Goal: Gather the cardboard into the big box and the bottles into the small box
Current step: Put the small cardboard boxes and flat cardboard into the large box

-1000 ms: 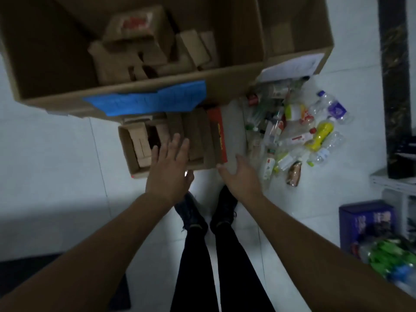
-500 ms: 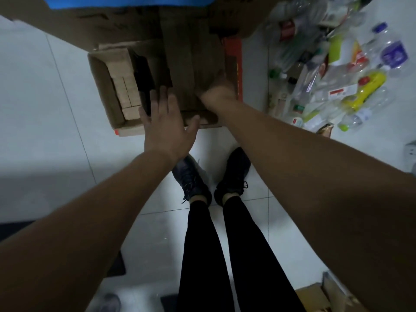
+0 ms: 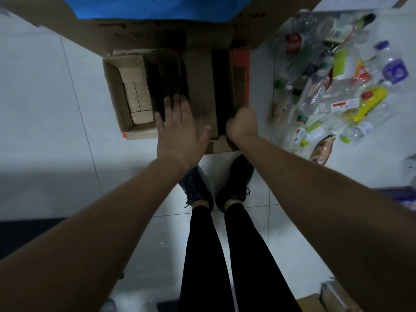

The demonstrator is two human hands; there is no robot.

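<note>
A heap of flattened cardboard [image 3: 200, 86] lies on the white floor in front of my feet, beside a small open carton [image 3: 117, 93] holding folded pieces. Behind it rises the big box's wall [image 3: 157, 34], marked with blue tape [image 3: 153, 7]. My left hand [image 3: 180, 131] hovers flat over the heap's near edge with its fingers spread. My right hand [image 3: 242, 124] curls over the heap's near right corner and grips the cardboard there; its fingertips are hidden. Several plastic bottles [image 3: 337, 86], one of them yellow [image 3: 369, 104], are scattered on the floor to the right.
My black shoes [image 3: 234, 183] stand just short of the cardboard. A red carton edge [image 3: 242, 70] lines the heap's right side. More cardboard [image 3: 333, 298] sits at the bottom right, a purple box [image 3: 400, 194] at the right edge and a dark mat [image 3: 27, 233] at the left.
My view has dropped closer to the floor heap. My right hand moved from beside the bottles onto the cardboard's near right corner and curled round it. My left hand stayed spread above the heap.
</note>
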